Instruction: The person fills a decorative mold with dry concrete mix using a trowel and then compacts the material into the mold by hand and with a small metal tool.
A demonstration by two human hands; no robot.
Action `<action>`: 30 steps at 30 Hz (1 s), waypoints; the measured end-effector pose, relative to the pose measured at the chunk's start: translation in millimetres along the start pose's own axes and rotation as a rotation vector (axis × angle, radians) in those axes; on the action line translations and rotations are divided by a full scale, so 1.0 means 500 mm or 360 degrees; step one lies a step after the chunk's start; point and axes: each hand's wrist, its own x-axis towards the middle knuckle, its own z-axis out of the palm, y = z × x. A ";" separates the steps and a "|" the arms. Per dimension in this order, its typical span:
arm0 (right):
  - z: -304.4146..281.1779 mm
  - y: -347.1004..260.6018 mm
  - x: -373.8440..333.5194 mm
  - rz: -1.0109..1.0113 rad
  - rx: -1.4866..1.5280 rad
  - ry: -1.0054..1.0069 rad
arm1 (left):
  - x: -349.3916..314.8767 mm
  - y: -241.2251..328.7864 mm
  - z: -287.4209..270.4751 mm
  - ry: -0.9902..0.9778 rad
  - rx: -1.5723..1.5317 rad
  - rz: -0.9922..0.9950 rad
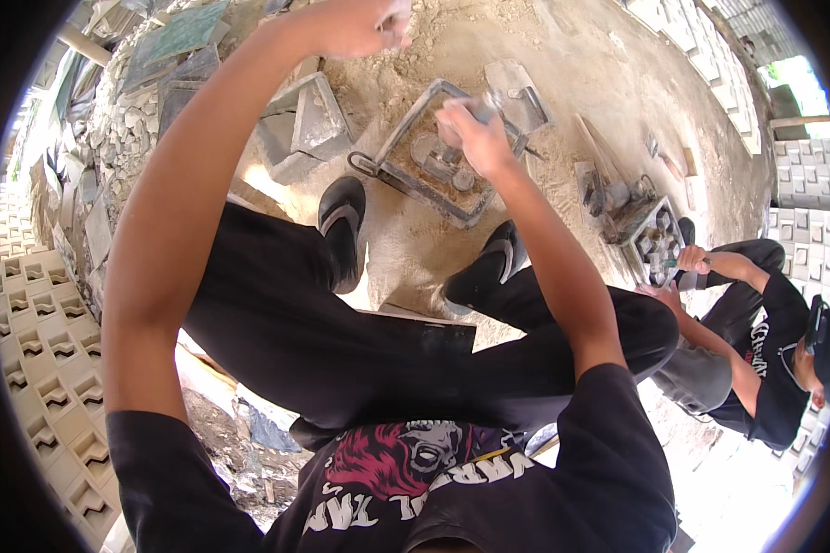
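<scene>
My left hand [369,29] is raised at the top of the view with its fingers curled. Whether anything is in them is hidden. My right hand [481,143] is closed around a greyish, blurred thing with a rounded end [491,101], its kind unclear. It hangs over a square metal mould frame [406,123] lying on sandy ground between my feet. Inside the frame sits a grey raised pattern piece [433,158] with rounded parts, partly covered by my hand. A loop handle [364,164] sticks out at the frame's left corner.
An open box-shaped mould [318,120] stands to the left, before broken rubble [129,138]. A flat grey plate [518,97] lies beyond the frame. At right, a co-worker [756,350] works over another filled mould [659,235]. Patterned blocks [51,369] are stacked far left.
</scene>
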 end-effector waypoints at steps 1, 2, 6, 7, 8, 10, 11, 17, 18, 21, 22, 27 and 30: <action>-0.006 0.000 -0.021 -0.0010 -0.0116 -0.0040 | -0.001 0.002 0.013 -0.0031 0.0120 -0.0042; -0.007 0.012 -0.040 -0.0021 -0.0221 -0.0097 | -0.001 -0.010 0.022 -0.0104 0.0036 -0.0043; -0.017 0.041 -0.004 -0.0036 -0.0191 -0.0071 | 0.023 -0.044 0.016 -0.0214 -0.0105 -0.0011; 0.003 0.026 0.003 -0.0011 -0.0131 0.0078 | 0.019 -0.052 0.019 -0.0225 -0.0095 -0.0018; 0.006 0.009 0.012 0.0110 0.0018 0.0086 | 0.019 -0.054 0.014 -0.0174 -0.0117 -0.0052; 0.031 0.013 -0.013 -0.0037 -0.0095 0.0034 | 0.017 -0.052 0.002 -0.0077 -0.0162 -0.0126; 0.033 0.007 -0.022 -0.0124 -0.0164 0.0022 | 0.017 -0.034 -0.018 0.0042 -0.0238 -0.0078; 0.050 0.073 0.062 0.0048 -0.0268 0.0073 | -0.013 -0.028 -0.059 0.0242 -0.0560 0.0027; 0.063 0.060 0.043 0.0023 -0.0297 0.0057 | -0.019 -0.038 -0.062 0.0269 -0.0362 0.0018; 0.062 0.092 0.023 0.0096 -0.0425 0.0077 | -0.016 -0.044 -0.069 0.0192 -0.0169 0.0090; 0.065 0.099 0.036 0.0092 -0.0457 0.0065 | -0.016 -0.040 -0.073 0.0136 -0.0165 0.0125; 0.077 0.082 0.074 -0.0105 -0.0220 -0.0134 | -0.023 -0.038 -0.090 -0.0140 -0.0365 0.0060; 0.085 0.097 0.065 -0.0008 -0.0364 -0.0114 | -0.015 -0.018 -0.073 0.0026 -0.0208 0.0072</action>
